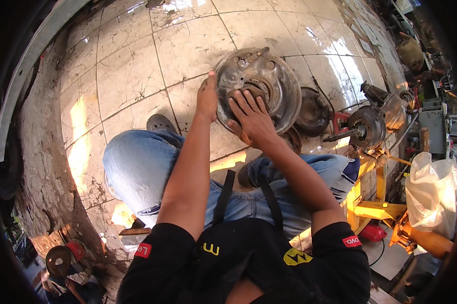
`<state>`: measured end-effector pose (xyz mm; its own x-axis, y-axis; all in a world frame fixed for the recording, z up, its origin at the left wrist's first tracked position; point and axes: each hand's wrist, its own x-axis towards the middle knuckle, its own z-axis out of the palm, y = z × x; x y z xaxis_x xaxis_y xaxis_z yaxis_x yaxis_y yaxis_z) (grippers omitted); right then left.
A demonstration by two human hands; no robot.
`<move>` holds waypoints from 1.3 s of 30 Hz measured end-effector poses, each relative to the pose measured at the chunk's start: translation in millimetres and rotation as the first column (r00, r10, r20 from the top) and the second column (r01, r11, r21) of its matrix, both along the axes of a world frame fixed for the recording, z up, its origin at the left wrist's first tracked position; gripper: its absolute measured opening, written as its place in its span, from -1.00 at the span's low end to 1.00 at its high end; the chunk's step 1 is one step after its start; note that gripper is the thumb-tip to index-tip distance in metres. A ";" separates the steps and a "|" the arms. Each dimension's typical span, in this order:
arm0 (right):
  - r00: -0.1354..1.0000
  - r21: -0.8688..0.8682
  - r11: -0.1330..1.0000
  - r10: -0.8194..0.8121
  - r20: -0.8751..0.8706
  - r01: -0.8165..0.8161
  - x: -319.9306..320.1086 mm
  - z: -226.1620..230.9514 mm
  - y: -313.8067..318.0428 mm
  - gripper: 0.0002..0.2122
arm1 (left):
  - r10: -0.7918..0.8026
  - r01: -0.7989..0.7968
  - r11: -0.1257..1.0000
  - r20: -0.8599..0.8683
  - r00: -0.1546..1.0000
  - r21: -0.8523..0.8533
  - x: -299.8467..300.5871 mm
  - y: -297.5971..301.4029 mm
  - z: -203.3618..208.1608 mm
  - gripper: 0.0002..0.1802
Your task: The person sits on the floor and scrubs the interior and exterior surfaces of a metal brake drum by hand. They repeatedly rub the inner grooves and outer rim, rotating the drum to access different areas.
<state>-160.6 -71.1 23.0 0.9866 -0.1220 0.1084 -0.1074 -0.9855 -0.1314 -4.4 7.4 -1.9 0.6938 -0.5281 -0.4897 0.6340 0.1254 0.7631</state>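
- Grey, worn metal forms the wide round plate (284, 96), at twelve o'clock from the seated person's lap; the left hand (208, 99) is at its nine o'clock rim and the right hand (251, 119) over its lower face, toward six.
- Dark metal shows at the plate's hub (257, 89), directly under the right fingers.
- Both bare forearms reach up from six o'clock, elbows apart.
- Right hand: palm down, fingers slightly spread and pointing toward eleven, laid on the hub, thumb out toward ten.
- Left hand: held edge-on along the rim, pointing to twelve; whether its hidden fingers curl around the edge, I cannot tell.
- Cracked floor tiles (122, 55) lie open from the plate's nine o'clock round to one, ending at a rough ledge (46, 152) on the far left.
- Bent knees in blue jeans (137, 162) bound the space at eight and five.
- Yellow stand (378, 209): between four and five.
- Axle assembly (393, 111): near three, well apart.
- Black round part (310, 111): just beside the plate, near four.
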 end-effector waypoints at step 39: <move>0.985 -0.054 0.984 -0.172 -0.027 0.170 54.3 -6.0 -18.3 -0.28 | -0.062 0.069 0.994 -0.085 0.994 0.084 9.5 0.2 -4.8 -0.25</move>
<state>-106.3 -89.5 17.0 0.9547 -0.2843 0.0877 -0.2782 -0.9576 -0.0751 5.1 7.6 -6.8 0.6146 -0.5238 -0.5899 0.6998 0.0169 0.7141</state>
